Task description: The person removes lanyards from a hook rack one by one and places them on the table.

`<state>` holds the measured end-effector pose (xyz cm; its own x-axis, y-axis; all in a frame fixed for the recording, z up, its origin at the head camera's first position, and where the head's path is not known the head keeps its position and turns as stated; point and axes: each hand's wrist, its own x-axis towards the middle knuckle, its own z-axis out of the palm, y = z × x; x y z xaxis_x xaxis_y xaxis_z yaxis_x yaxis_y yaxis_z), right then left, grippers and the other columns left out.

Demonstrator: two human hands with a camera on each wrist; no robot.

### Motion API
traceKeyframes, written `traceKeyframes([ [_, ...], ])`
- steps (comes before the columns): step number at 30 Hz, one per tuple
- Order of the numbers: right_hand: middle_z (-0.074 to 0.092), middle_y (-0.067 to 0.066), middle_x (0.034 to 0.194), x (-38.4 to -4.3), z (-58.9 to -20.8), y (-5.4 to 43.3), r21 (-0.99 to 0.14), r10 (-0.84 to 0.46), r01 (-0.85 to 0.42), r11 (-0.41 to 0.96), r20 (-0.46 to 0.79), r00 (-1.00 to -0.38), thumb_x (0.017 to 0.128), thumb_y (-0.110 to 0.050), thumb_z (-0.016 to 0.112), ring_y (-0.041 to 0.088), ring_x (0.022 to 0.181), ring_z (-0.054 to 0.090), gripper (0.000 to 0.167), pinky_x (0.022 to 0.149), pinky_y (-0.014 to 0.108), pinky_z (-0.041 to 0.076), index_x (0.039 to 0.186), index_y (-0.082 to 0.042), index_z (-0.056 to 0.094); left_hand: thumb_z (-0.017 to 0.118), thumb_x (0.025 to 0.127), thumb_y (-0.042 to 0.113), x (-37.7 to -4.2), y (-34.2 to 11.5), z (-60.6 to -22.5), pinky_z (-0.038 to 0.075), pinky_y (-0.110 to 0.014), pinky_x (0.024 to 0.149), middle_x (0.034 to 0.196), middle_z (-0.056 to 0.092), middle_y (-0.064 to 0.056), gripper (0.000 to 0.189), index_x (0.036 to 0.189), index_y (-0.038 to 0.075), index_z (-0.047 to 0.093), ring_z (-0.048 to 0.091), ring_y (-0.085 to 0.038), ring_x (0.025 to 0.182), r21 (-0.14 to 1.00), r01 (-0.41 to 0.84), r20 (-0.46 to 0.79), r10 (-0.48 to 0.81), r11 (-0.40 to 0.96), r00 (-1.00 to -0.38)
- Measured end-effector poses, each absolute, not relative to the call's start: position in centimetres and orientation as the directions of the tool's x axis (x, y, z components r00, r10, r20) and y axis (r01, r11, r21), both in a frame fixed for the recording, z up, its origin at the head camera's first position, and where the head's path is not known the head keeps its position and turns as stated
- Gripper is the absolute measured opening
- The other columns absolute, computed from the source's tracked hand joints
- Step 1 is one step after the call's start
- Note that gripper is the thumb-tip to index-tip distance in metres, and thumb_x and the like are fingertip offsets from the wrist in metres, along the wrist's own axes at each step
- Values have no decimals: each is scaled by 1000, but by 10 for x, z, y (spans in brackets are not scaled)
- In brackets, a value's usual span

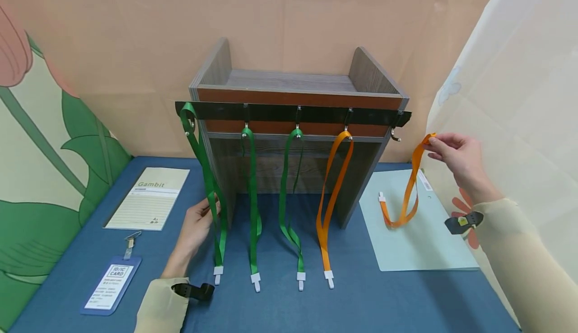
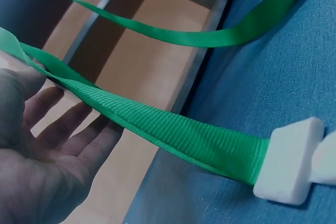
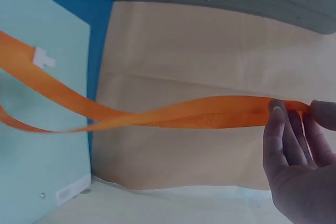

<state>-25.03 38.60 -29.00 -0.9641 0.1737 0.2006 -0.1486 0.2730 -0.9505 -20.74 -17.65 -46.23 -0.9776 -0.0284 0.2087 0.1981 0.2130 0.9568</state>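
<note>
My right hand (image 1: 460, 160) pinches the top of an orange lanyard (image 1: 410, 187) between thumb and fingers. Its strap hangs over a pale folder, with a white clip (image 3: 43, 57) at the lower end. On the left, a green lanyard (image 1: 205, 167) hangs from the leftmost hook of a black rail (image 1: 271, 112). Behind its strap are the relaxed fingers of my left hand (image 2: 47, 156), touching it; whether the thumb presses it is unclear. Two more green lanyards (image 1: 253, 197) (image 1: 283, 197) and another orange lanyard (image 1: 334, 192) hang from middle hooks. The rightmost hook (image 1: 395, 135) holds nothing.
Behind the rail stands a grey wooden shelf (image 1: 289, 79). A notebook (image 1: 146, 197) and a blue ID card holder (image 1: 110, 285) lie on the blue table (image 1: 343, 308) at left. The pale folder (image 1: 397, 253) lies at right, near the white side wall.
</note>
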Motion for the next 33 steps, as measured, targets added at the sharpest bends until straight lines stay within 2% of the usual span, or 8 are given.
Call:
traceKeyframes([
  [6, 70, -3, 93, -251, -315, 383, -927, 103, -134, 351, 180, -978, 91, -23, 65, 9, 82, 67, 46, 72, 23, 51, 117, 13, 54, 54, 99, 15, -207, -177, -461, 48, -23, 70, 109, 62, -23, 33, 122, -8, 59, 60, -10, 87, 960, 198, 206, -21, 200, -978],
  [11, 69, -3, 96, -248, -337, 380, -912, 75, -75, 404, 115, -991, 93, -27, 63, 8, 84, 67, 47, 76, 27, 51, 120, 10, 55, 53, 100, 15, -206, -177, -461, 48, -23, 69, 107, 62, -23, 33, 123, -8, 59, 60, -11, 86, 959, 203, 211, -17, 198, -977],
  [14, 68, 6, 102, -245, -350, 380, -905, 65, -47, 422, 81, -995, 94, -26, 62, 8, 85, 67, 45, 76, 26, 51, 120, 10, 54, 53, 99, 14, -206, -177, -461, 48, -23, 70, 108, 62, -22, 33, 124, -8, 58, 60, -11, 88, 957, 214, 220, -12, 198, -975],
  [18, 62, 26, 112, -239, -368, 381, -894, 33, -26, 448, 46, -998, 96, -22, 60, 9, 86, 67, 43, 76, 27, 51, 120, 13, 52, 53, 99, 14, -207, -176, -461, 48, -23, 71, 110, 62, -22, 33, 124, -8, 58, 60, -11, 89, 956, 213, 220, -13, 201, -975],
  [21, 57, 33, 115, -236, -381, 383, -870, 27, 1, 492, 15, -1000, 96, -22, 60, 11, 85, 67, 43, 75, 29, 52, 119, 13, 52, 53, 100, 15, -207, -177, -461, 48, -23, 70, 110, 62, -23, 33, 124, -7, 58, 60, -11, 88, 957, 202, 210, -16, 207, -978],
  [28, 63, 26, 106, -230, -413, 393, -770, 47, 71, 635, -53, -997, 95, -30, 61, 38, 92, 63, 44, 71, 33, 53, 115, 9, 57, 54, 99, 16, -208, -177, -462, 47, -22, 70, 110, 62, -24, 33, 123, -8, 59, 60, -9, 87, 958, 191, 201, -27, 212, -979],
  [33, 66, 20, 97, -230, -432, 395, -699, 92, 139, 701, -105, -990, 94, -27, 62, 37, 86, 63, 37, 68, 35, 53, 110, 7, 60, 54, 99, 17, -207, -176, -462, 47, -22, 70, 109, 62, -23, 33, 122, -7, 60, 61, -10, 88, 958, 195, 206, -29, 210, -978],
])
